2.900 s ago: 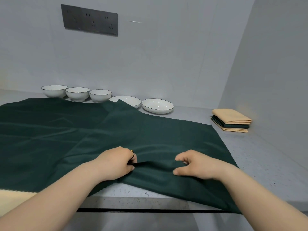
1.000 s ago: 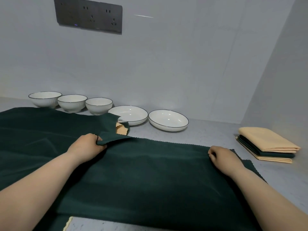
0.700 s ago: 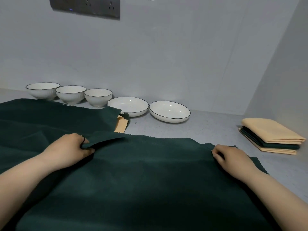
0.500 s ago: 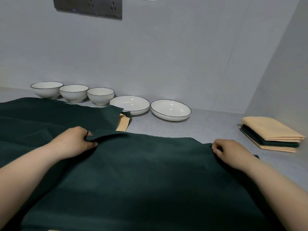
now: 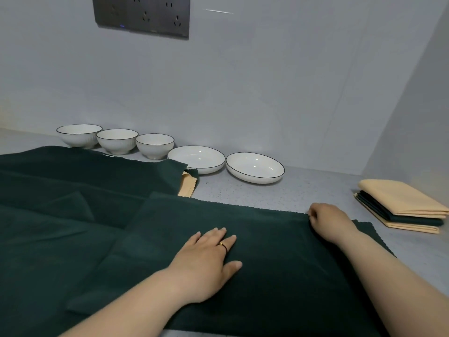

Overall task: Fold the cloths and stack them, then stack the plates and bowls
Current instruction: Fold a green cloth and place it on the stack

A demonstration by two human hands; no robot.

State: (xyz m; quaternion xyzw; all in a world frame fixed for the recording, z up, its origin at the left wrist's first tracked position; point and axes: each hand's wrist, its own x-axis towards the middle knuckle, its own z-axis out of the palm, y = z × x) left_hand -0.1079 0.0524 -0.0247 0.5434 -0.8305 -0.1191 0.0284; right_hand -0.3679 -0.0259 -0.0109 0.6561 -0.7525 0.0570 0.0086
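From the head camera, a folded dark green fabric cloth (image 5: 267,251) lies on the speckled grey tabletop (image 5: 291,190), directly in front of the person. The left hand (image 5: 206,261) rests flat on the middle of it, fingers straight and spread, with a thin ring (image 5: 223,244) on one finger. The right hand (image 5: 328,221) is curled at the cloth's far right corner and pinches its scalloped edge. A second dark green cloth (image 5: 73,181) is spread out to the left, and a beige cloth corner (image 5: 186,188) peeks out from under its far edge. Along the wall stand three white dark-rimmed bowls (image 5: 117,141) in a row, with two shallow white plates (image 5: 255,167) beside them to the right. Well to the right sits a stack of folded beige and green cloths (image 5: 401,205). A grey socket panel (image 5: 141,14) is mounted on the wall above.
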